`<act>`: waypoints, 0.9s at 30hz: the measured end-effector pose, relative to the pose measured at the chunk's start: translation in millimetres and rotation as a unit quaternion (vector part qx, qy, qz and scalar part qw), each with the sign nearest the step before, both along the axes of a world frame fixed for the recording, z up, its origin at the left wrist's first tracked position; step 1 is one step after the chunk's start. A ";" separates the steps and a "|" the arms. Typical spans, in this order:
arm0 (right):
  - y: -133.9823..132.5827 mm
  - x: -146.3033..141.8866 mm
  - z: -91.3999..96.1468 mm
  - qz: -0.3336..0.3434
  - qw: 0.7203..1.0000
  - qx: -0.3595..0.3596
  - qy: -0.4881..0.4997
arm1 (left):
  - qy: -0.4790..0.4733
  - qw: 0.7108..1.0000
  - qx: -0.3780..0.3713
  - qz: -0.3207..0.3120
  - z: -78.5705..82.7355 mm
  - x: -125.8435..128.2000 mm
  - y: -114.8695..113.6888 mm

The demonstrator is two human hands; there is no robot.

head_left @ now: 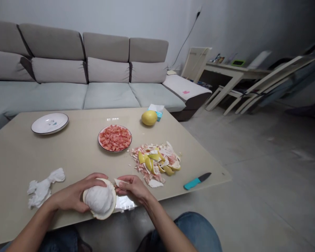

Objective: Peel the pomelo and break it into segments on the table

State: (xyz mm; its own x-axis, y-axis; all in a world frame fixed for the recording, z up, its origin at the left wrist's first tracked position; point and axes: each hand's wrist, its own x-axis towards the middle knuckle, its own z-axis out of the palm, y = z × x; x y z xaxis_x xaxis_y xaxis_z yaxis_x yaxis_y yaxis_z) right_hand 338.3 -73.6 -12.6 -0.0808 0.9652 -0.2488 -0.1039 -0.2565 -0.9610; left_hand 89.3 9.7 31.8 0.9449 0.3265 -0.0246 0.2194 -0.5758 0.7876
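My left hand (90, 190) is wrapped round a partly peeled pomelo (99, 199) near the table's front edge. White pith covers its exposed top, and a thick pale rim of peel surrounds it. Close to the fruit's right side, my right hand (132, 189) pinches a small white piece of peel (120, 182) between thumb and fingers. Beyond my right hand lies a heap of pomelo peel (156, 159), yellow rind mixed with white and pinkish scraps. A plate (100, 144) piled with pink pomelo flesh (115, 137) stands farther back.
A knife (196, 181) with a turquoise handle lies at the table's right corner. Crumpled white tissue (44, 187) is at left, below a white plate (49, 123). A whole yellow pomelo (149, 118) sits by a tissue box (159, 113). A sofa (107, 94) stands behind the table.
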 end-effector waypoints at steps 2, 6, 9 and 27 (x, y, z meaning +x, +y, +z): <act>-0.6 -1.1 2.7 -0.008 1.000 0.018 -0.020 | 0.010 1.000 -0.028 -0.005 1.9 -1.7 0.1; 0.9 6.3 16.1 -0.063 0.988 0.074 -0.124 | 0.027 0.999 -0.040 0.009 5.9 -1.8 -0.5; 4.6 24.2 26.2 -0.132 0.955 0.131 -0.230 | 0.020 0.999 -0.029 0.020 4.7 -1.7 0.0; -23.9 9.8 32.8 -0.153 0.825 0.272 -0.472 | 0.041 0.971 0.030 0.235 -9.2 6.4 -7.7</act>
